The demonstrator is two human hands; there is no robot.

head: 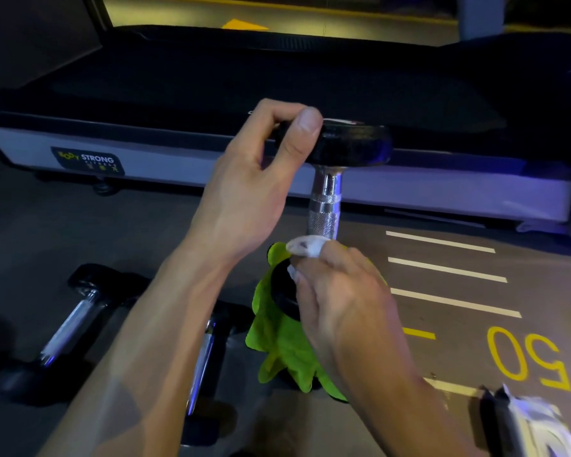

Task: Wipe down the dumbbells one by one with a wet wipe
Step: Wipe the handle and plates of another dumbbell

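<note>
We see a dumbbell [327, 196] standing upright on its lower head, on a green cloth [277, 344] spread on the floor [145, 225]. The left hand [254, 179] grips the rim of the top head, thumb and fingers curled round it. The right hand [340, 291] pinches a white wipe [305, 247] against the base of the chrome handle. 2 more dumbbells [70, 321] lie near left. A treadmill [277, 94] runs across the far side. A yellow 50 [528, 357] is painted on the right.
</note>
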